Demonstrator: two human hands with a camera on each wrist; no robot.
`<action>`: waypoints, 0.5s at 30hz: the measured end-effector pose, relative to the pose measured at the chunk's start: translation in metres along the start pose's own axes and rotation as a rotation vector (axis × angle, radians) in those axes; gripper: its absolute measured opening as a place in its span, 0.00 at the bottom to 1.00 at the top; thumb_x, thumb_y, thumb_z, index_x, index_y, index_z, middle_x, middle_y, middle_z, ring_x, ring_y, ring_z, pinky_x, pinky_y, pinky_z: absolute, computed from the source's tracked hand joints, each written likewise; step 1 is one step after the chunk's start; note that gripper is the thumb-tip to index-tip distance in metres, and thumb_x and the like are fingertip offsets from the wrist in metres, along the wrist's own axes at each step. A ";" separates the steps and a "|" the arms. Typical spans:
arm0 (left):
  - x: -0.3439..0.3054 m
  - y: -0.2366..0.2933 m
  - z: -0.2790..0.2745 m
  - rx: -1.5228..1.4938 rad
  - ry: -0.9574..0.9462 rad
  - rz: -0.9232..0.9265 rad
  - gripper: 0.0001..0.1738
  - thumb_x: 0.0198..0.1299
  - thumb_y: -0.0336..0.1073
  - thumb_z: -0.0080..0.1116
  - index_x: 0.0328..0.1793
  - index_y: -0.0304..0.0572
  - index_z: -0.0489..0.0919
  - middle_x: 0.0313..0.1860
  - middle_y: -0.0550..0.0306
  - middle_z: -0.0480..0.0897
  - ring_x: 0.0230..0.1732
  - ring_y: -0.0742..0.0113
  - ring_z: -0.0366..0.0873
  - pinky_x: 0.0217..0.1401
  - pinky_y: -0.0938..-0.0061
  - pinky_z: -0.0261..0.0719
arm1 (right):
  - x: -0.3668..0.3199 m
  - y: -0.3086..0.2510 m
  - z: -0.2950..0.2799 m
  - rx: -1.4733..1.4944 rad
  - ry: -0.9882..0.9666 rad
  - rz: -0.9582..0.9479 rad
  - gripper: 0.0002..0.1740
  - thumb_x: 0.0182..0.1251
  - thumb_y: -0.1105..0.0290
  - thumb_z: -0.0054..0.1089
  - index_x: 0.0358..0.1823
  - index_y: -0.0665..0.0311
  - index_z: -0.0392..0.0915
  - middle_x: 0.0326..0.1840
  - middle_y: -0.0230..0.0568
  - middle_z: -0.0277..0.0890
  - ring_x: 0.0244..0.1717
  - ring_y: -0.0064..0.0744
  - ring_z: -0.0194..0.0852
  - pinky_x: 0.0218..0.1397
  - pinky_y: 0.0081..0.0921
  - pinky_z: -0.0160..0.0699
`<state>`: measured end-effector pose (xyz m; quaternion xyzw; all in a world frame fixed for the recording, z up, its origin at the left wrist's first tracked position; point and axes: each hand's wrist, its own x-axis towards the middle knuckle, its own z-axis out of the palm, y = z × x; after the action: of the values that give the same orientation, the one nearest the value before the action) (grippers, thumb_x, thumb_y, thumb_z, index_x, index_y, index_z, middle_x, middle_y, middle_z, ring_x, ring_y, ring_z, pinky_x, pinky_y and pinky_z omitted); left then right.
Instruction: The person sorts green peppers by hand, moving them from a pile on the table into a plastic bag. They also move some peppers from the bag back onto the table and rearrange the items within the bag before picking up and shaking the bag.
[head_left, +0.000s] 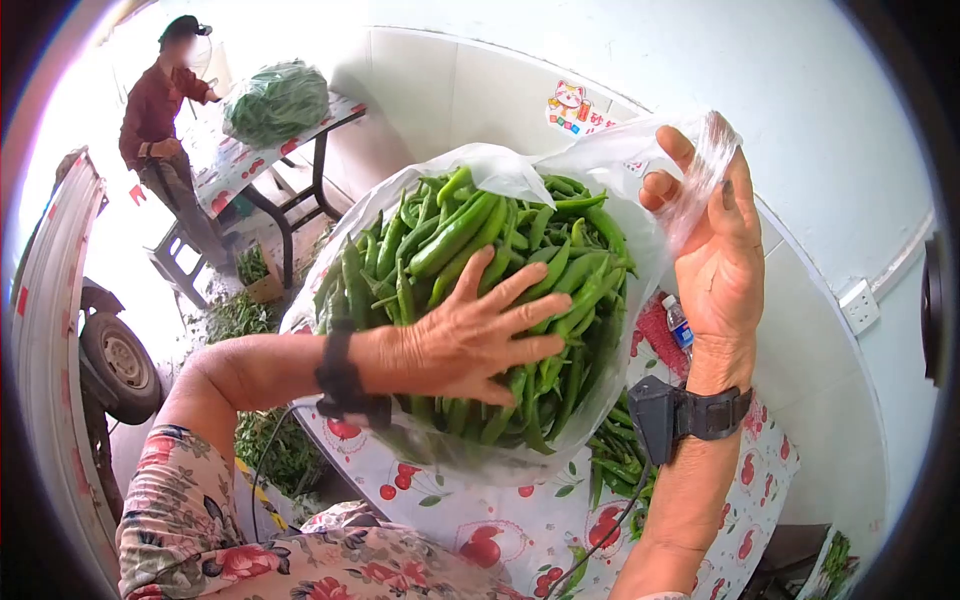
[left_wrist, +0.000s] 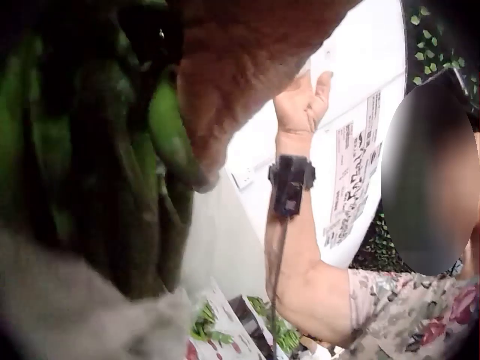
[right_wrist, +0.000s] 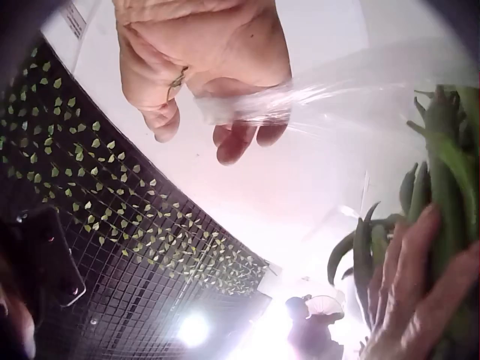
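Observation:
A large clear plastic bag (head_left: pixel 590 430) full of long green peppers (head_left: pixel 455 235) stands on the table with its mouth wide. My left hand (head_left: pixel 478 325) lies flat across the peppers, fingers spread. Up at the right, my right hand (head_left: pixel 715 235) grips the bag's gathered rim and pulls it up and outward. In the right wrist view, the stretched plastic (right_wrist: pixel 262 105) runs between the fingers of that hand (right_wrist: pixel 206 67). The left wrist view has dark peppers (left_wrist: pixel 82 172) close up beside part of the left hand (left_wrist: pixel 240 60).
More green peppers (head_left: pixel 620 455) lie on the cherry-patterned tablecloth (head_left: pixel 490 540) beside the bag. A water bottle (head_left: pixel 678 322) and a red cloth (head_left: pixel 655 335) are behind it, near the wall. Across the room a person (head_left: pixel 165 110) stands at another table with a filled bag (head_left: pixel 278 103).

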<state>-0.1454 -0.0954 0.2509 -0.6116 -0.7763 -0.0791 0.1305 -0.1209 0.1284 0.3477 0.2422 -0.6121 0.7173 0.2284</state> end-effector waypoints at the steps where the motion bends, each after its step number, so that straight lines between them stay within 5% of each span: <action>1: 0.004 -0.008 -0.003 0.014 -0.009 0.011 0.43 0.38 0.54 0.73 0.64 0.58 0.71 0.73 0.50 0.58 0.75 0.44 0.49 0.68 0.30 0.45 | 0.000 0.001 0.001 0.007 -0.006 -0.004 0.37 0.66 0.56 0.57 0.71 0.65 0.56 0.63 0.49 0.68 0.49 0.33 0.73 0.57 0.31 0.72; 9: 0.083 -0.142 0.007 -0.087 0.080 0.036 0.35 0.42 0.43 0.70 0.60 0.54 0.72 0.69 0.48 0.63 0.75 0.46 0.53 0.70 0.34 0.47 | 0.003 -0.003 0.023 -0.007 -0.028 -0.034 0.31 0.68 0.52 0.55 0.64 0.67 0.66 0.54 0.45 0.75 0.48 0.29 0.72 0.58 0.28 0.65; 15: 0.064 -0.090 0.010 0.010 0.077 0.007 0.35 0.42 0.32 0.65 0.62 0.51 0.71 0.70 0.50 0.62 0.75 0.48 0.53 0.71 0.36 0.47 | 0.000 -0.011 0.010 0.062 0.067 -0.019 0.33 0.66 0.54 0.58 0.65 0.69 0.64 0.55 0.45 0.74 0.47 0.30 0.72 0.57 0.27 0.66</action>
<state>-0.2482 -0.0550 0.2633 -0.6102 -0.7690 -0.0980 0.1636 -0.1129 0.1204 0.3573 0.2309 -0.5792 0.7415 0.2478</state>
